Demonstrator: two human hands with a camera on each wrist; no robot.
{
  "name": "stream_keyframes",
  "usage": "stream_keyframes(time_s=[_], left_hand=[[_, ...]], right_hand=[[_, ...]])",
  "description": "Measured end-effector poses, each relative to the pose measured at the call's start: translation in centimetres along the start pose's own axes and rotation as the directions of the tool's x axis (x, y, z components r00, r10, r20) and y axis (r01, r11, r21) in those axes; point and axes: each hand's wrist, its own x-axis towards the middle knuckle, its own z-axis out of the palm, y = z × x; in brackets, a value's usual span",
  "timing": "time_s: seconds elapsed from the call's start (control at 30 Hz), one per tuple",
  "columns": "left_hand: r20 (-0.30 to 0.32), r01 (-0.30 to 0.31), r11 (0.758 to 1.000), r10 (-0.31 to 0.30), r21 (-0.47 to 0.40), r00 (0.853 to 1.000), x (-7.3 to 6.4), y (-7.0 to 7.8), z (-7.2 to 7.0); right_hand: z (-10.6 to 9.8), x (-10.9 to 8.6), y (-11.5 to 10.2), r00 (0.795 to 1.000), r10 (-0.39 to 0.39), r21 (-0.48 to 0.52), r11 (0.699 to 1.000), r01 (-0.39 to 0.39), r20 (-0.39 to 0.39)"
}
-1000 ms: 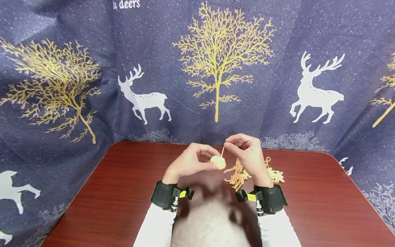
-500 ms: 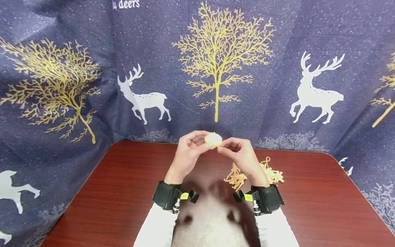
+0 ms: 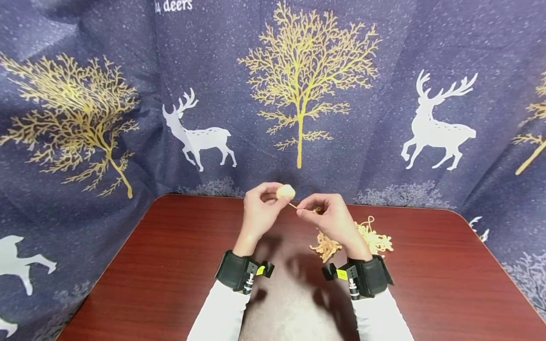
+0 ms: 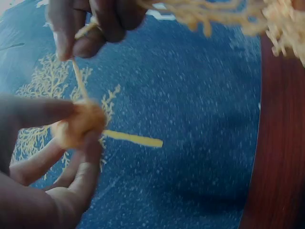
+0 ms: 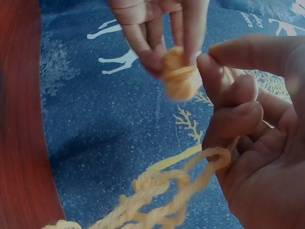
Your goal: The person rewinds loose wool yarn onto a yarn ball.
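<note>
Between the thumb and fingers of my left hand [image 3: 261,213] is a small ball of pale yellow yarn [image 3: 286,192], raised above the far part of the table. A short taut strand runs from the ball to my right hand [image 3: 330,218], whose thumb and forefinger pinch it. In the right wrist view the wound turns of the yarn ball [image 5: 180,78] show, and loose loops of yarn [image 5: 162,195] hang from below my curled right fingers. The left wrist view shows the strand [image 4: 79,78] rising from the ball to the right fingertips.
Two loose heaps of yarn lie on the reddish-brown table: a tan heap [image 3: 326,247] beneath my right hand and a paler heap [image 3: 377,240] right of the right wrist. A dark blue curtain [image 3: 256,94] with deer and trees hangs behind the table's far edge.
The left hand has lifted the ball up and to the left, tilting it. My right hand has come down from above the ball to its right side, still pinching the strand.
</note>
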Motion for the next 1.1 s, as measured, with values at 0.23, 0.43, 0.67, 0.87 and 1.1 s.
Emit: stream_keyframes(time_s=[0.23, 0.43, 0.67, 0.87, 1.1], left_hand=[[0.365, -0.005, 0.986, -0.057, 0.167, 0.929, -0.2, -0.1, -0.6], [0.664, -0.014, 0.999, -0.023, 0.051, 0.747, -0.3, -0.1, -1.3], [0.714, 0.037, 0.986, 0.092, -0.163, 0.694, -0.4, 0.5, -1.6], [0.563, 0.073, 0.925, 0.163, -0.374, 0.810, -0.5, 0.9, -1.4], [0.258, 0.117, 0.781, 0.058, -0.613, 0.964, -0.3, 1.1, -0.5]], right_hand=[[-0.8, -0.1, 0.5, 0.994, 0.029, 0.112, 0.994, -0.017, -0.104], [-1.3, -0.1, 0.8, 0.984, 0.051, 0.194, 0.981, -0.017, -0.172], [-1.2, -0.1, 0.9, 0.989, 0.057, 0.236, 0.971, -0.024, -0.136], [-1.0, 0.0, 1.1, 0.994, 0.096, 0.275, 0.958, -0.080, -0.047], [-0.6, 0.0, 0.5, 0.994, 0.111, 0.206, 0.972, -0.113, 0.017]])
